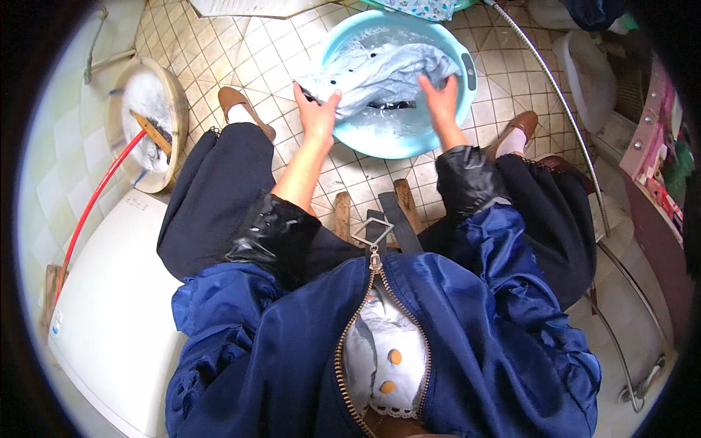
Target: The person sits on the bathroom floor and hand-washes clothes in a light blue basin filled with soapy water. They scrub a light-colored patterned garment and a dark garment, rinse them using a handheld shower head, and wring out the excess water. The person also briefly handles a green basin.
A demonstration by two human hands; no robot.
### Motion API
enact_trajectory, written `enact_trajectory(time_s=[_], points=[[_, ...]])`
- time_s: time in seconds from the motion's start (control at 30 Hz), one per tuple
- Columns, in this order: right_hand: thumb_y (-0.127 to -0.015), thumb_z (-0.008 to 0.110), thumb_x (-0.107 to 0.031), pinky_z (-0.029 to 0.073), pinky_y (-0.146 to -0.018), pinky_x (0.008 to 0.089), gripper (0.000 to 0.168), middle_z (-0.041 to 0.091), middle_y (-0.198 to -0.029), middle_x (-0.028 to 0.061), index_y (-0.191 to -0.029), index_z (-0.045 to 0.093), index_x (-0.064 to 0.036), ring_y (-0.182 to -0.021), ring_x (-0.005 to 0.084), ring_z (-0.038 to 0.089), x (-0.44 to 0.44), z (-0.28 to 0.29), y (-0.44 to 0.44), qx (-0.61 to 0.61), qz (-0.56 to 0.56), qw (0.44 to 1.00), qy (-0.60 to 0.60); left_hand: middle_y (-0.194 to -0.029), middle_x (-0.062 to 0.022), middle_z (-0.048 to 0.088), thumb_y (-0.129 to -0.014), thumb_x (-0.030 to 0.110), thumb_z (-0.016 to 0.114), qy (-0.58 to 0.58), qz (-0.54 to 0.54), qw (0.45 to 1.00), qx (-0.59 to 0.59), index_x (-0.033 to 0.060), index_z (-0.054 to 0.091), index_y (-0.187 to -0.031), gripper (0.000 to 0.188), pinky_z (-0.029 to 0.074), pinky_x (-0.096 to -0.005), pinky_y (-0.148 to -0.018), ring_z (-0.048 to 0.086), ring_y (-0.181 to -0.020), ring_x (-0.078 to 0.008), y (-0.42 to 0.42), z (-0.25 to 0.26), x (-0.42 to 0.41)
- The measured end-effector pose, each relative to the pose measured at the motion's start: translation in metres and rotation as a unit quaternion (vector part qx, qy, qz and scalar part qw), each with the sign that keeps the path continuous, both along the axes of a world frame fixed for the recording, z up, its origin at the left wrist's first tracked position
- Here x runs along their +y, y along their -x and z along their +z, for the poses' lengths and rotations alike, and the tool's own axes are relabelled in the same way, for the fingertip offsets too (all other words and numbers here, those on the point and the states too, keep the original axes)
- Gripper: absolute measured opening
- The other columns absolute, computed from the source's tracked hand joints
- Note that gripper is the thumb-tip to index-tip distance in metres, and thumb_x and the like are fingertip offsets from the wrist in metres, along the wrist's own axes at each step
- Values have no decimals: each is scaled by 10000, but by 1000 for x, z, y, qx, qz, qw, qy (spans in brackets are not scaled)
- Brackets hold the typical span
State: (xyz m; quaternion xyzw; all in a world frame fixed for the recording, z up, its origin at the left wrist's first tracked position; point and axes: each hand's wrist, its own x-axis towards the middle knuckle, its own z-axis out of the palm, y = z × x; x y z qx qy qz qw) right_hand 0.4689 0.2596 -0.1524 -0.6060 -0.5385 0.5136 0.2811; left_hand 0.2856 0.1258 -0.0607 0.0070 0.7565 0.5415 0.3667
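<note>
A wet light-blue garment with dark buttons (378,71) lies bunched over a light-blue plastic basin (466,104) that holds sudsy water. At its left end, my left hand (317,112) grips the fabric between thumb and fingers, at the basin's left edge. My right hand (441,101) holds the garment's right part, inside the basin's right side. A dark piece shows in the water below the garment; what it is, I cannot tell. Both of my forearms wear shiny black cuffs under rolled blue sleeves.
A beige basin (179,104) with foamy water, a wooden piece and a red hose (101,183) stands at the left, beside a white appliance (109,306). A metal shower hose (553,82) hangs at the right. Another basin with floral cloth (421,6) is beyond, on the tiled floor (263,44).
</note>
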Motion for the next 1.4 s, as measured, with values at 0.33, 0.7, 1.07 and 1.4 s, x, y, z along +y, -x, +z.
enact_trajectory(time_s=[0.33, 0.7, 1.07, 1.4], points=[[-754, 664, -148, 451, -722, 315, 320, 614, -925, 119, -1002, 550, 21, -819, 189, 572, -37, 49, 63, 191, 45, 950, 244, -1337, -167, 304, -763, 496, 613, 121, -5, 971, -204, 84, 190, -1297, 796, 322, -630, -851, 339, -1204, -381, -22, 6, 10], [-792, 506, -385, 446, -565, 466, 289, 602, -668, 153, -756, 603, -115, -652, 359, 590, -45, 82, 86, -239, 239, 936, -97, -1096, -103, 557, -844, 252, 523, 11, 73, 928, -365, -10, 458, -1159, 415, 462, -363, -833, 534, -1027, -233, -57, -54, 44], [-648, 706, -329, 405, -880, 388, 504, 540, -1050, 234, -1062, 578, -73, -1005, 365, 513, -20, -28, 54, -61, 125, 989, 49, -1239, -87, 491, -835, 586, 380, -30, 56, 857, -511, 100, 410, -1266, 650, 344, -499, -950, 449, -1157, -280, -19, -60, 18], [-683, 664, -242, 454, -625, 386, 169, 547, -770, 101, -805, 622, -132, -740, 297, 561, -69, 126, 80, -31, 254, 949, -185, -1196, -135, 501, -872, 412, 419, -159, 32, 865, -475, 38, 406, -1245, 528, 382, -422, -944, 496, -1092, -250, -21, -51, 40]])
